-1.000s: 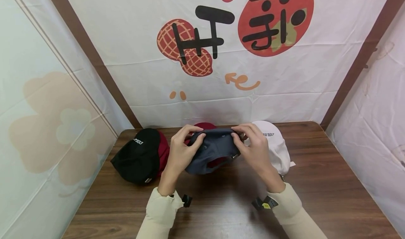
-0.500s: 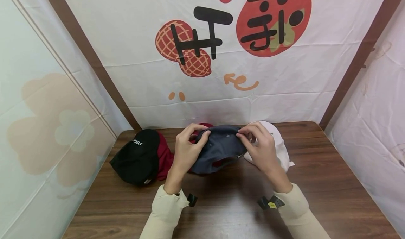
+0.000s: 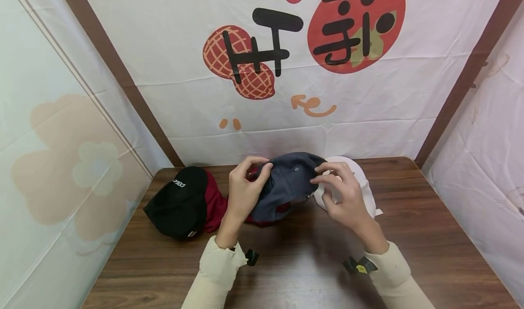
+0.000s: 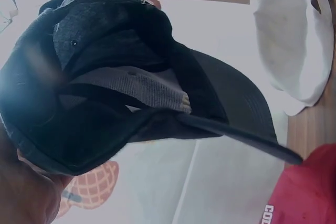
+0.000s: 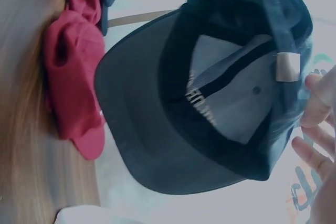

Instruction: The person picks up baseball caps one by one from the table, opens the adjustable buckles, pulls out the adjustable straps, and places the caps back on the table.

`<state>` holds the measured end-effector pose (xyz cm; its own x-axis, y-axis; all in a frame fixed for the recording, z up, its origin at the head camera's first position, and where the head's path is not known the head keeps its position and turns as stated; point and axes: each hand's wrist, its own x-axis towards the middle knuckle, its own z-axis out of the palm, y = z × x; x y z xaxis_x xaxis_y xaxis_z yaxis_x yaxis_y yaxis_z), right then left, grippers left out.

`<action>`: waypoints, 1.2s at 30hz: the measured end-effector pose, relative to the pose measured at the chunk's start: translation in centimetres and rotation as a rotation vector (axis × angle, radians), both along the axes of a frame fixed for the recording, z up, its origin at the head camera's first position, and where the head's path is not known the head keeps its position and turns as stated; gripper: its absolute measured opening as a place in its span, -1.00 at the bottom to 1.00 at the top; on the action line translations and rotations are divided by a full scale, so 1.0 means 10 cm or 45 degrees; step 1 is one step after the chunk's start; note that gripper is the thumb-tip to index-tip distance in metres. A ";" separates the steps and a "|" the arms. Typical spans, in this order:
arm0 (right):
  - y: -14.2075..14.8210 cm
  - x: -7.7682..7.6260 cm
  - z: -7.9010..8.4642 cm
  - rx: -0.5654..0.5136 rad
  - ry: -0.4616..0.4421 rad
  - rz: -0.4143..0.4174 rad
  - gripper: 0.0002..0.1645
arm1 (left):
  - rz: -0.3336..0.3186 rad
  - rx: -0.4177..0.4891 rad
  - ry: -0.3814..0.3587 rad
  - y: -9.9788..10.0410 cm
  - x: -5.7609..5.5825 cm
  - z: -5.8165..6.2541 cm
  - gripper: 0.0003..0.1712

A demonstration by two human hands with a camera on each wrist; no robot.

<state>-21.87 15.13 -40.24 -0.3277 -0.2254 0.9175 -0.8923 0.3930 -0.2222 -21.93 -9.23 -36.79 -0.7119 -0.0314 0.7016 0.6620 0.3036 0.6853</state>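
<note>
- The navy cap [image 3: 288,177] is held up over the surface [image 3: 434,236], between the black cap [image 3: 180,209] and the white cap [image 3: 366,193]; 1 red cap [image 5: 76,82] is partly hidden by it.
- Its edge is pinched by the left hand [image 3: 245,186].
- The right hand's [image 3: 348,193] fingers are loosely spread at the opposite edge, thumb apart; contact cannot be told.
- Apparently, the navy cap is being adjusted.
- For the next move, a renewed right-hand pinch seems needed.
</note>
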 end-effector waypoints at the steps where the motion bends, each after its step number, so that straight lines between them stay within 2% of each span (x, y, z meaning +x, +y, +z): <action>1: 0.01 0.00 -0.02 0.026 -0.007 -0.005 -0.54 | -0.004 0.008 -0.002 0.00 0.00 0.01 -0.88; 6: 0.03 0.00 -0.09 0.111 -0.041 -0.087 -0.53 | -0.034 0.042 -0.021 0.01 -0.01 0.00 -0.86; 10: 0.03 -0.01 -0.11 0.047 0.006 -0.140 -0.57 | -0.079 0.062 -0.038 0.01 -0.02 -0.03 -0.86; 16: 0.05 -0.02 -0.09 -0.070 0.076 -0.073 -0.70 | -0.109 0.083 -0.062 0.01 -0.03 -0.06 -0.85; 23: 0.01 0.01 0.01 -0.197 0.168 -0.057 -0.83 | -0.117 0.101 -0.213 0.03 -0.05 -0.11 -0.85; 26: -0.02 0.08 0.10 -0.298 0.136 -0.057 -0.84 | -0.103 0.111 -0.256 0.04 -0.02 -0.08 -0.85; 31: -0.06 0.20 0.24 -0.512 0.002 -0.054 -0.78 | -0.095 0.102 -0.266 0.05 0.08 0.05 -0.85; 36: -0.09 0.23 0.28 -0.556 -0.015 -0.081 -0.86 | -0.106 0.089 -0.279 0.04 0.11 0.10 -0.84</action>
